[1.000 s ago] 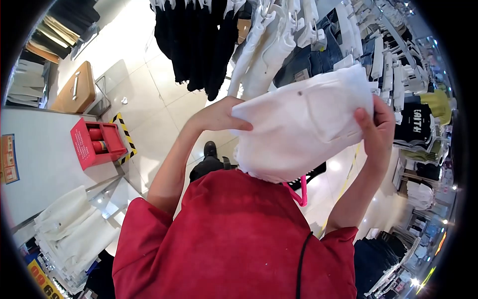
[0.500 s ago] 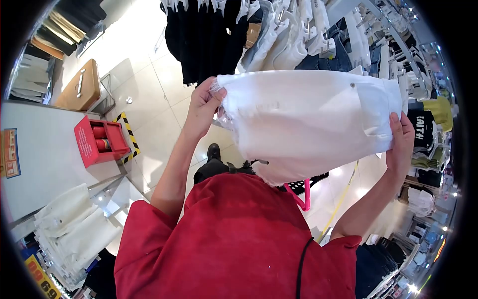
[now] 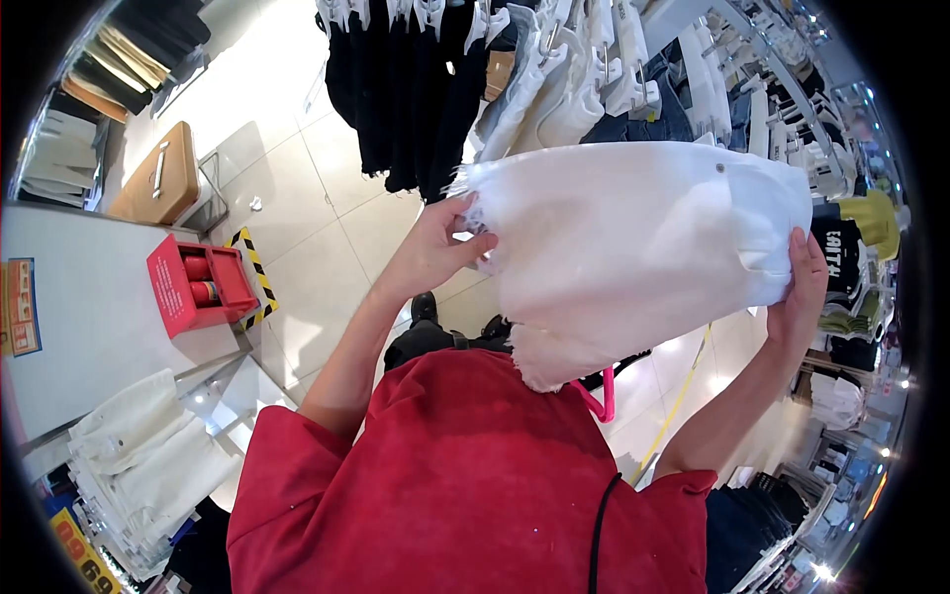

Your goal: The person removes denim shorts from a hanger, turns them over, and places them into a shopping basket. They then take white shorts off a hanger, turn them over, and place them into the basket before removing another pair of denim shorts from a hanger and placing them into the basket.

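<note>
I hold a pair of white denim shorts [image 3: 633, 247] with frayed hems spread out at chest height. My left hand [image 3: 435, 247] grips the frayed leg hem on the left. My right hand [image 3: 804, 292] grips the waistband end on the right, near the button and a pocket. A pink hanger [image 3: 597, 398] pokes out below the shorts, above my red shirt [image 3: 475, 475]; I cannot tell what holds it.
A rack of black garments [image 3: 406, 89] and white and denim pieces on white hangers [image 3: 604, 79] hangs just ahead. A red box [image 3: 193, 282] sits on the tiled floor beside a white counter [image 3: 89, 317]. Folded white clothes [image 3: 139, 465] lie lower left.
The shorts went from bunched up to stretched wide between my hands. In the last half second my left hand dropped lower and moved right along the hem.
</note>
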A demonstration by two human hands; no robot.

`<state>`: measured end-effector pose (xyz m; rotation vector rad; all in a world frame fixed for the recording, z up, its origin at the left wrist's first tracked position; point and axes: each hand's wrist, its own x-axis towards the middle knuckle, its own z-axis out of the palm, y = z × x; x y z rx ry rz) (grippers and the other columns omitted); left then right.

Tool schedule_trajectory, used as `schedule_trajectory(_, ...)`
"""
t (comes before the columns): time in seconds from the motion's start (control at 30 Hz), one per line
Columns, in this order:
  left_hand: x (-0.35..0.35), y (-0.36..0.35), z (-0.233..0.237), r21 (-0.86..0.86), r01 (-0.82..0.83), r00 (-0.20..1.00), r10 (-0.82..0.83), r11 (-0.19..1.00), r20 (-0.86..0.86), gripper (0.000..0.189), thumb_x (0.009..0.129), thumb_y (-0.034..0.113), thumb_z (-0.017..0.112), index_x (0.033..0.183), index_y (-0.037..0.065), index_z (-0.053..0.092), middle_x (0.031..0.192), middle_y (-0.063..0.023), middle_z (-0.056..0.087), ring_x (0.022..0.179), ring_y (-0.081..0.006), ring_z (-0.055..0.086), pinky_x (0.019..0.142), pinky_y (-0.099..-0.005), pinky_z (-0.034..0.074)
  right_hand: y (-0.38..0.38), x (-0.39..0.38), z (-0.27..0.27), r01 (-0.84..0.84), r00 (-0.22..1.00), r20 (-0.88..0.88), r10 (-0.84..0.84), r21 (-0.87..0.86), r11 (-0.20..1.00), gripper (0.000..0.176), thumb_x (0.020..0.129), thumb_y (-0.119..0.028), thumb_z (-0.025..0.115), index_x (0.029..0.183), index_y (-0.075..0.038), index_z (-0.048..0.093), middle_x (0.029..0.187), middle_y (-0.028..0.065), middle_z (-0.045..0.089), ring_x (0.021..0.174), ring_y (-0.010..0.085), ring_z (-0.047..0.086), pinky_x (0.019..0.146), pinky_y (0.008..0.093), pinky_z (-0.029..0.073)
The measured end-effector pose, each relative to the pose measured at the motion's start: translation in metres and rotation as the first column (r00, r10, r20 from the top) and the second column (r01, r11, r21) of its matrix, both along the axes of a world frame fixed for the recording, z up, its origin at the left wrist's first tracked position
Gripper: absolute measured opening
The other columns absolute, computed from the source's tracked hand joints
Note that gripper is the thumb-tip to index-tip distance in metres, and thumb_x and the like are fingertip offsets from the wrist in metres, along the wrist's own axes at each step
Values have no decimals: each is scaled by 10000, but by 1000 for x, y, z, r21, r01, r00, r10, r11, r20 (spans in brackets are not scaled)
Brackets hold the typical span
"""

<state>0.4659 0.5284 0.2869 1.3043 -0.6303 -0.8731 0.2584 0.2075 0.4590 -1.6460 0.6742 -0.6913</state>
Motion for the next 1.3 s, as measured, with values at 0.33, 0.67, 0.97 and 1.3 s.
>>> schedule_trajectory(0.33,10,6,3,-73,-164,983,156,984,-100,161,841,68,600,967,-18,649,812,-38,645,780,-79,573,743,-253,447,-2,-12,6,34,999,20,-33,-30,999,406,892,-244,608,1150,60,533,1036,94,619,898,127,596,796,254,468)
schedule_trajectory(0.67,-19,-5,4,-284,-110,877,-41,952,-478,441,813,214,649,1174,-9,527,1087,-74,589,956,-155,565,892,-322,440,5,-13,8,-21,993,113,16,40,999,383,898,-242,596,1129,56,534,1028,99,611,904,140,594,796,267,471)
schedule_trajectory(0.97,-16,-21,17,-177,-207,940,146,962,-308,351,908,243,595,1171,18,536,1027,-22,625,909,-87,581,807,-251,475,-1,-14,8,5,997,71,-7,27,1000,342,888,-230,616,1095,35,557,1005,73,617,884,120,587,783,252,462)
schedule_trajectory(1.3,-1,-1,25,-195,-226,962,187,954,-199,413,872,232,640,1201,18,511,1062,-53,621,930,-109,599,808,-261,491,-10,-4,-19,-72,990,-121,67,-32,997,407,868,-260,648,1135,36,569,987,55,628,852,88,570,785,227,445)
